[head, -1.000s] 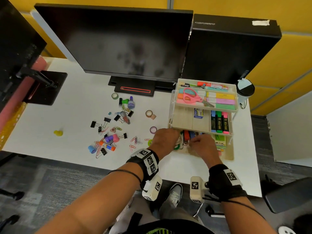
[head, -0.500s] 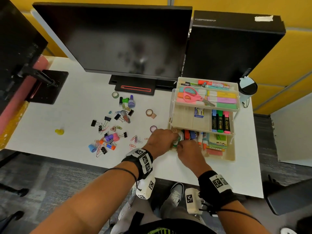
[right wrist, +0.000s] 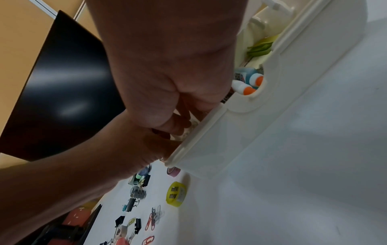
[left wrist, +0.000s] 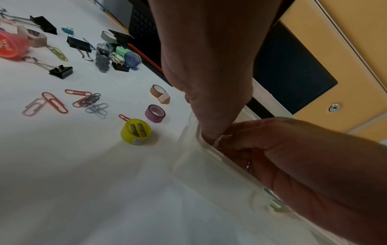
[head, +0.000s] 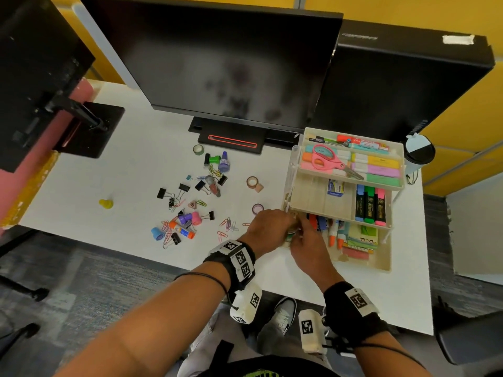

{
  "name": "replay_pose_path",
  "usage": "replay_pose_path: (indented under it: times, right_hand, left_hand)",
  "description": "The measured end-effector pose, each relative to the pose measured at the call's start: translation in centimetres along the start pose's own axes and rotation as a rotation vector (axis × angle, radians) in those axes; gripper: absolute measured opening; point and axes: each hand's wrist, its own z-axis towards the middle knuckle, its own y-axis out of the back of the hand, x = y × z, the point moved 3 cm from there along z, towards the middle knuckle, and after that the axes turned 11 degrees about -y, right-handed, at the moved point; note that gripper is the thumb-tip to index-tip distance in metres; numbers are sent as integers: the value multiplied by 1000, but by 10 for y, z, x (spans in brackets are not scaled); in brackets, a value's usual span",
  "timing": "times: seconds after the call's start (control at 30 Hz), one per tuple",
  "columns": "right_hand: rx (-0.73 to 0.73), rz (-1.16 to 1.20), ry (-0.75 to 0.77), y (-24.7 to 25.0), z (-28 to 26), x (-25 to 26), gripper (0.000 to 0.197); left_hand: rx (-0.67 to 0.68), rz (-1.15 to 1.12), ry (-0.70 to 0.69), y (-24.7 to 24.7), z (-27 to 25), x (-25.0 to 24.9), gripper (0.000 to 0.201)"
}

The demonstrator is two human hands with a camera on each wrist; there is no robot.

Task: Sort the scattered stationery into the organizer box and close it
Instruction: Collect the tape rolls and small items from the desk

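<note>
Both the left hand (head: 268,229) and right hand (head: 307,247) reach into the box (head: 386,263) at its near-left corner, fingers curled; what they hold I cannot tell. Sorting looks partly done: three tape rolls (head: 252,181), a sharpener (left wrist: 136,131), several clips (head: 183,187) remain on the desk (head: 136,172), lid open.

Both forearms reach forward side by side, the left hand (head: 268,227) and right hand (head: 309,247) meeting knuckle to knuckle, fingers curled downward, though what either grip closes on is hidden.
</note>
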Motion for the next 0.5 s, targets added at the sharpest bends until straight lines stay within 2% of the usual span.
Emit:
replay_pose_path:
  times: [0.13,0.27,0.5]
  right_hand:
    - [-23,15,4,5,-1,6,55]
    - [-114,-18,55,9,-5,5,47]
    - [-314,-84,162,16,-20,23,16]
  left_hand:
    - [-11,22,24,5,3,-2,11]
    - [-12,43,43,5,7,-7,11]
    - [-76,-35,58,-2,0,-3,7]
